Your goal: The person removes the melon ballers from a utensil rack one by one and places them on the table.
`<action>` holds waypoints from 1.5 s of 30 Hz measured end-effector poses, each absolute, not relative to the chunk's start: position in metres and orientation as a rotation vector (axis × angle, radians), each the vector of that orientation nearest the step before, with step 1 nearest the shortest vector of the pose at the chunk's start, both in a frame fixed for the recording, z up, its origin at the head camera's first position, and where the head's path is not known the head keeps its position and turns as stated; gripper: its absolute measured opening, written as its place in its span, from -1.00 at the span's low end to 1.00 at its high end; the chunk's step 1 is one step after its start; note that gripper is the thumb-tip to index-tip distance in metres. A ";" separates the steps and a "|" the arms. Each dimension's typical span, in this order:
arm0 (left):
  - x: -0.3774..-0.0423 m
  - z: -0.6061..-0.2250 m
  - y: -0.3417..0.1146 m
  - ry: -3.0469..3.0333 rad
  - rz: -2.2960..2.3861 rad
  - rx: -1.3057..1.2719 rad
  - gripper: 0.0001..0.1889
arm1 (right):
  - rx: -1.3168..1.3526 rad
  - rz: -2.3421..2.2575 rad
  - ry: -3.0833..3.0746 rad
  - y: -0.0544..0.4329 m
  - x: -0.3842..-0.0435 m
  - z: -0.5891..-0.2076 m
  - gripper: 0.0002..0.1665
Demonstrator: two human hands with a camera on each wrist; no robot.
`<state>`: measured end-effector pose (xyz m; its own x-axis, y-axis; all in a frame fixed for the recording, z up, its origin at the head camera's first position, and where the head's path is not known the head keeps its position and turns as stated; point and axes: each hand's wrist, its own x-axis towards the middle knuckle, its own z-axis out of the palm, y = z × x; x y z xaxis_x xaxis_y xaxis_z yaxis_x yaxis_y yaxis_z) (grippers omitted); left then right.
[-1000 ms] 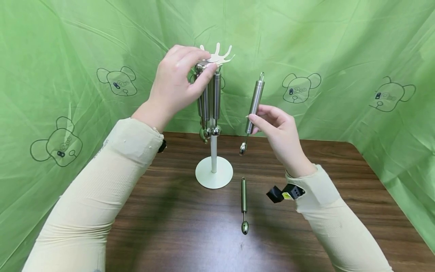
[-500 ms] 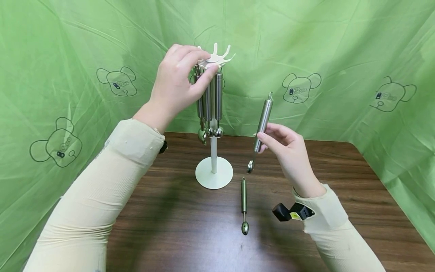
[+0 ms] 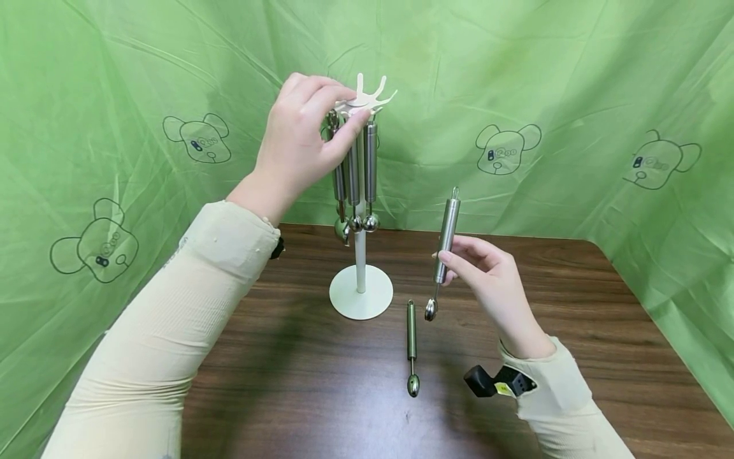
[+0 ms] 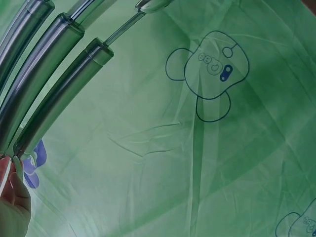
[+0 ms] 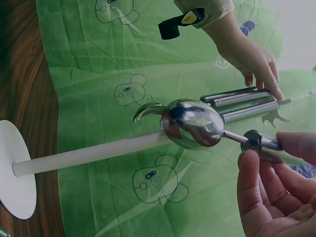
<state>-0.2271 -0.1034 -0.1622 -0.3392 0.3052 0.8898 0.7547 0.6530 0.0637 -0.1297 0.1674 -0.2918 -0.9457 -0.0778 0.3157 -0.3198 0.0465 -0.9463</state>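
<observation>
In the head view my left hand (image 3: pixel 298 131) grips the white hooked top (image 3: pixel 367 101) of a utensil stand (image 3: pixel 361 303) between thumb and fingers. Several steel-handled utensils (image 3: pixel 371 162) hang below it, their round ends downward. My right hand (image 3: pixel 493 280) pinches a small steel scoop (image 3: pixel 449 223) by the lower handle, right of the stand. It is held nearly upright, hanging loop up and bowl down. The right wrist view shows its shiny rounded bowl (image 5: pixel 192 123) close up, overlapping the stand's pole. A similar small scoop (image 3: pixel 411 338) lies on the table in front.
The dark wood table (image 3: pixel 573 382) has its far edge behind the stand. Green sheeting (image 3: pixel 424 64) printed with bear faces closes in the back and both sides. Black wrist cameras (image 3: pixel 499 381) sit at the cuffs.
My right hand has moved down and slightly right with the scoop, away from the hanging utensils. The stand's hooked top and its hanging utensils have turned a little; the left hand stays on it.
</observation>
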 end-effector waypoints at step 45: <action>-0.228 -0.162 -0.101 -1.890 -0.570 -0.804 -0.65 | 0.076 2.131 -2.426 0.189 -0.119 -0.390 -0.54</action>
<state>-0.2277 -0.1005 -0.1622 -0.3142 0.2860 0.9052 0.7388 0.6725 0.0440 -0.1192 0.1892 -0.3905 -0.9950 -0.0938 -0.0353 0.0229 0.1303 -0.9912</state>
